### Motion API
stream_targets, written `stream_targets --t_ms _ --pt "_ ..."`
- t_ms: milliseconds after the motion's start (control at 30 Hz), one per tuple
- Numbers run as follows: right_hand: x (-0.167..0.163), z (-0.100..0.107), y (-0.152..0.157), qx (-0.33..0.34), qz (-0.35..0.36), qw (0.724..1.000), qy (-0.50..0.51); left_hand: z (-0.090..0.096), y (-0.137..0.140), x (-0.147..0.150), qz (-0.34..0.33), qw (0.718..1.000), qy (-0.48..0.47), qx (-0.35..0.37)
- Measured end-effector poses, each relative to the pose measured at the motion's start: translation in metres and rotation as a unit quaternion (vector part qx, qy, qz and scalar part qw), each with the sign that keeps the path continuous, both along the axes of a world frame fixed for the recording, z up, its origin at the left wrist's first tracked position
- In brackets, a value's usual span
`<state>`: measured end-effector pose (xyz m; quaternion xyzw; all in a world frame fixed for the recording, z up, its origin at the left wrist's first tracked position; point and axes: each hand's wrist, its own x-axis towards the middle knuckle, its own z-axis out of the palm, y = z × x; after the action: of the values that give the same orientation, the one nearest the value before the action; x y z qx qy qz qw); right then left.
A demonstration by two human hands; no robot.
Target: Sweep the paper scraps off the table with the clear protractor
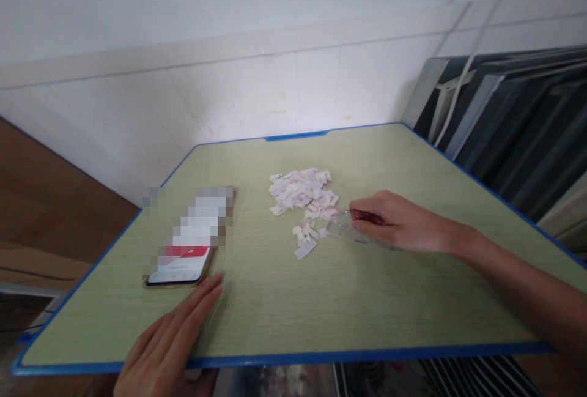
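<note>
My right hand (pixel 398 222) pinches a clear plastic protractor (pixel 340 226), its curved, marked edge facing left. That edge reaches the right side of a small cluster of paper scraps (pixel 304 237). Just behind the cluster lies a larger heap of white and pinkish paper scraps (pixel 300 189). My left hand (pixel 172 336) rests over the front edge of the table with its fingers stretched out. Its fingertips are close to the lower end of a phone (pixel 181 271), whose screen is lit and partly blurred out.
A pale green table (pixel 257 305) with a blue rim stands against a white wall (pixel 275 91). On the right, several dark flat panels (pixel 513 122) lean beside the table, with a white cable (pixel 463 76) in front. Below the front edge, striped fabric (pixel 454 377) shows.
</note>
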<state>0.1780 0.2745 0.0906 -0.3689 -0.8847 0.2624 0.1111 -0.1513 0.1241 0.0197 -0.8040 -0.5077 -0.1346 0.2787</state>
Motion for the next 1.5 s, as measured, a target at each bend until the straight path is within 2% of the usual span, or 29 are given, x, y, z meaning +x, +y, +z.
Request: stream_targets --t_ms 300,667,967,1333,1500 --pt "0.011 0.008 -0.005 -0.023 0.021 0.999 -0.008 0.002 -0.002 -0.002 0.000 1.000 0.005 -0.003" --pt "-0.027 0.004 -0.035 -0.036 0.125 0.991 -0.033 0.000 0.000 -0.001 0.000 1.000 0.004 -0.009" --pt "-0.019 0.000 -0.030 0.017 0.054 0.998 -0.017 0.003 -0.002 0.004 0.030 0.999 0.002 -0.018" --pt "-0.045 0.006 -0.061 -0.026 0.111 0.988 -0.100 0.004 -0.004 0.013 0.051 0.997 -0.046 -0.022" --pt "-0.047 0.007 -0.064 -0.027 0.143 0.985 -0.091 0.004 -0.005 0.016 0.060 0.996 -0.061 -0.022"
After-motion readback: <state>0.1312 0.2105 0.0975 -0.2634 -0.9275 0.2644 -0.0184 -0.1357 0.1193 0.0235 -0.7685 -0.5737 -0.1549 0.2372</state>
